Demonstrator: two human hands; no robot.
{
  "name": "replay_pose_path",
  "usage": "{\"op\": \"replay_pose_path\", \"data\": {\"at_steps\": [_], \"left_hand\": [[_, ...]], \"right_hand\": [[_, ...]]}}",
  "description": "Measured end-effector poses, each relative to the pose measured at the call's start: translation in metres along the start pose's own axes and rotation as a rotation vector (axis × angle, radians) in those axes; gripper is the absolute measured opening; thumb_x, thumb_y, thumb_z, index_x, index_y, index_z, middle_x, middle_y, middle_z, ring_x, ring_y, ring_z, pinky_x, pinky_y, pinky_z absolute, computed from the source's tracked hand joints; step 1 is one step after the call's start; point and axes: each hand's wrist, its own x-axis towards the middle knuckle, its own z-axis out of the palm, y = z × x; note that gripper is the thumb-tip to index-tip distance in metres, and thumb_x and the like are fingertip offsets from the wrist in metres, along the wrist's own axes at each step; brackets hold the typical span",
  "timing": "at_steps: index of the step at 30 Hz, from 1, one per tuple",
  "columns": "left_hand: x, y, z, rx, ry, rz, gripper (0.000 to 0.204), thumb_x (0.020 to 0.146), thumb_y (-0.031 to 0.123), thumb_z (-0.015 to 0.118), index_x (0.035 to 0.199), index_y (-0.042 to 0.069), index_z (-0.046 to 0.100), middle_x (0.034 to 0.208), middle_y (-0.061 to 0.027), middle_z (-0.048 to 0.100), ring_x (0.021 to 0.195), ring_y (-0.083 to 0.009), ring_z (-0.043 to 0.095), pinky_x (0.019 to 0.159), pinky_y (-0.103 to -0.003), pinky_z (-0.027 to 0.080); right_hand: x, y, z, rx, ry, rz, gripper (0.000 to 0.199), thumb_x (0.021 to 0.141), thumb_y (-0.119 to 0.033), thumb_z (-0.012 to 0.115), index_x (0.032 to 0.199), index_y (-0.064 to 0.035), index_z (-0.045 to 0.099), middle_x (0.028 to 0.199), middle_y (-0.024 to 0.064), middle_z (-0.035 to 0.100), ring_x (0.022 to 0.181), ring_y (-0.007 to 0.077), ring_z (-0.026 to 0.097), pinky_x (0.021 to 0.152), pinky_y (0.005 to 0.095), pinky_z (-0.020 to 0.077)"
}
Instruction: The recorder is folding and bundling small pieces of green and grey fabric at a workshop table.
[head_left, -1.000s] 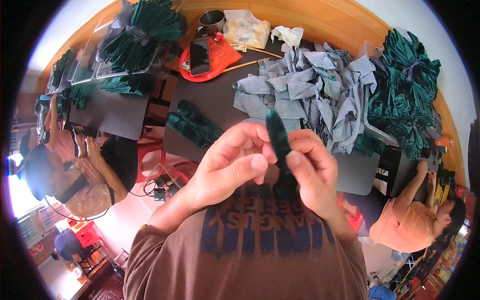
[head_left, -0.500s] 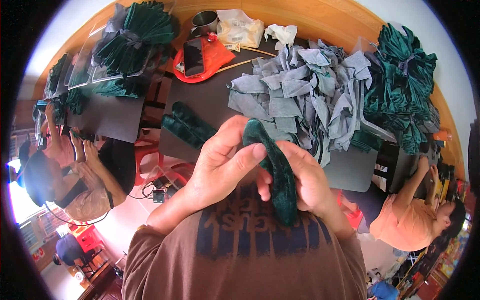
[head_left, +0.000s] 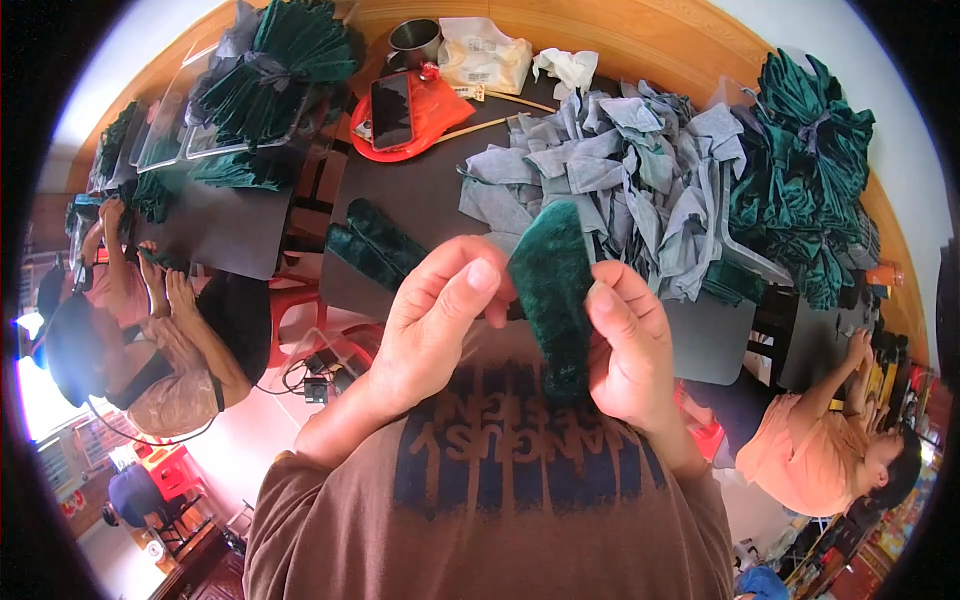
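Note:
In front of my chest hangs a dark green velvet piece [head_left: 555, 290], a curved strip turned with its broad face toward me. My right hand [head_left: 635, 350] pinches its right edge between thumb and fingers. At its left edge is my left hand [head_left: 430, 325], closed, with the fingers bent against or behind the velvet and the thumb lifted off it; their exact grip is partly hidden. Beyond my left hand, similar green velvet strips [head_left: 370, 245] lie on the dark table [head_left: 420, 195].
A heap of grey-backed cloth pieces [head_left: 590, 160] lies ahead to the right, beside bundled green velvet [head_left: 810, 150]. A red plate [head_left: 385, 153] carries a phone [head_left: 391, 110] near a metal cup [head_left: 414, 40] and tissues [head_left: 485, 60]. Other people [head_left: 160, 350] sit at both sides.
The velvet piece has turned from a narrow, rolled look to a broad flat face and risen slightly. My left thumb has come off it; my right hand now pinches its edge.

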Motion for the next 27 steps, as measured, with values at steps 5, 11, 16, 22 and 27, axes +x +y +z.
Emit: {"op": "replay_pose_path", "data": {"at_steps": [5,11,16,22,27], "left_hand": [[-0.008,-0.005,-0.005,0.116,-0.101,-0.042,0.017,0.093,0.022,0.051,0.094,0.005,0.052,0.082,0.0016,0.05,0.072,-0.0039,0.045,0.066,-0.019,0.038],[-0.004,-0.004,0.001,0.424,-0.271,0.097,0.011,0.084,0.012,0.062,0.084,0.002,0.055,0.081,-0.0048,0.054,0.073,-0.0137,0.053,0.067,-0.025,0.042],[-0.003,-0.003,0.0,0.511,-0.321,0.038,0.014,0.083,0.008,0.06,0.095,0.001,0.056,0.088,-0.0047,0.054,0.082,-0.0122,0.051,0.073,-0.026,0.041],[-0.006,-0.001,-0.009,0.247,-0.048,-0.201,0.01,0.086,0.008,0.056,0.094,0.003,0.058,0.087,0.0018,0.056,0.079,-0.0062,0.051,0.072,-0.021,0.041],[0.01,-0.009,-0.071,0.409,0.36,-0.034,0.009,0.086,0.016,0.055,0.082,0.007,0.057,0.07,0.0057,0.05,0.064,-0.0028,0.046,0.058,-0.019,0.037]], "right_hand": [[0.002,-0.003,-0.006,0.051,0.011,0.002,0.017,0.09,-0.019,0.055,0.096,-0.0031,0.054,0.088,0.0046,0.062,0.075,0.0098,0.059,0.069,0.024,0.0486],[0.003,-0.001,-0.004,0.005,0.082,-0.078,0.016,0.091,-0.018,0.054,0.096,-0.0033,0.054,0.089,0.0046,0.062,0.077,0.0094,0.058,0.071,0.024,0.0476],[0.002,0.003,-0.004,-0.077,0.028,-0.088,0.013,0.09,-0.015,0.055,0.096,-0.0032,0.055,0.088,0.0036,0.061,0.079,0.0083,0.056,0.073,0.0216,0.0446],[0.008,0.005,-0.016,-0.241,0.032,-0.148,0.016,0.089,-0.013,0.056,0.1,-0.0026,0.055,0.087,0.0029,0.059,0.077,0.0091,0.054,0.07,0.0236,0.0433],[0.007,-0.002,-0.046,-0.208,0.092,-0.199,0.016,0.088,-0.014,0.055,0.099,-0.0021,0.055,0.084,0.0052,0.058,0.074,0.013,0.055,0.069,0.027,0.044]]}}
